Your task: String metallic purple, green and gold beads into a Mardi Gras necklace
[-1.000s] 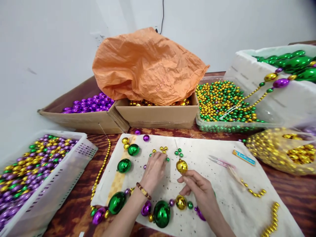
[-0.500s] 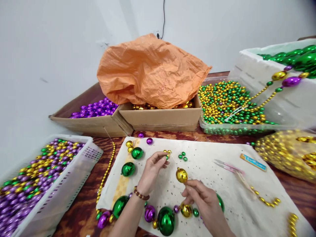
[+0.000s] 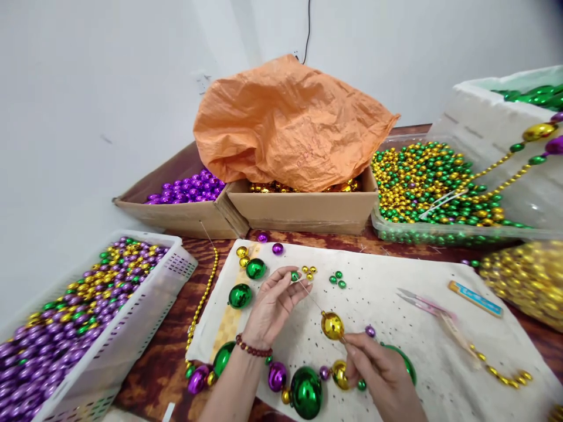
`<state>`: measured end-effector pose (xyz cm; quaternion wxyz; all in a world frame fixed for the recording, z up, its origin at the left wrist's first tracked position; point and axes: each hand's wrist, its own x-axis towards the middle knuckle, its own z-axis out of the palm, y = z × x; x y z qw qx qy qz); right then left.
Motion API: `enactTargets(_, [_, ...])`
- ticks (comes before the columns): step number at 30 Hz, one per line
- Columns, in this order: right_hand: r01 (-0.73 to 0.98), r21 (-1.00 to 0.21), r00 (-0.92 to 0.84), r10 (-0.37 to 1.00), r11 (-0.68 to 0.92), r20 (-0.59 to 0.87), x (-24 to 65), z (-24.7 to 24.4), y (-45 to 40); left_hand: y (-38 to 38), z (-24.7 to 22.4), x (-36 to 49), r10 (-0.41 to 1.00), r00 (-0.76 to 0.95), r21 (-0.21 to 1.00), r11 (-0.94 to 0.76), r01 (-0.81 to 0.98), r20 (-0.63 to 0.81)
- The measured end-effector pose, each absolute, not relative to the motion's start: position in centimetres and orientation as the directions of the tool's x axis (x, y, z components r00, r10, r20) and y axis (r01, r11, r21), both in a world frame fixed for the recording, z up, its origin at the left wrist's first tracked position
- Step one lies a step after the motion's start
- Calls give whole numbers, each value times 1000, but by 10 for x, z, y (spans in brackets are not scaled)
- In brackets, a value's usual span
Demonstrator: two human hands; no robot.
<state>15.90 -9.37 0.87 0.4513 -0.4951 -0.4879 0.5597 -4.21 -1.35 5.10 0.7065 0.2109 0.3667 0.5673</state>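
Observation:
My left hand [image 3: 275, 302], with a beaded bracelet on its wrist, pinches a small green bead [image 3: 295, 275] above the white cloth [image 3: 373, 293]. My right hand [image 3: 373, 366] has its fingers closed at the lower right of a shiny gold ball [image 3: 332, 325]. A thin thread runs from the gold ball up to my left fingers. Small gold beads [image 3: 309, 272] and small green beads [image 3: 338, 279] lie just beyond my left hand. Below the hands lies a string of larger beads, among them a big green ball [image 3: 307, 392] and a purple ball [image 3: 277, 376].
A white basket [image 3: 176, 249] of mixed beads stands left. Behind are a cardboard box [image 3: 303, 210] under an orange sack [image 3: 290, 129], and a clear tub [image 3: 440, 233] of small beads. Pink snips [image 3: 428, 305] and a blue-labelled strip [image 3: 475, 298] lie right.
My left hand has turned palm up, with the green bead now at its fingertips. My right hand and the gold ball sit slightly lower. The whole view has shifted, moving the scene rightward.

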Motion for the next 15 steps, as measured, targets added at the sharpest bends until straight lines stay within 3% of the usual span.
enactTargets(10, [-6,-993,-162,980,-120,-117,161,1,-95,-12,50,-44,964,27,776,230,-587,-266])
enactTargets(15, [-3,-976,-198,957,-218,-214,152,1,-90,-18,55,-41,971,-14,815,192,-547,-238])
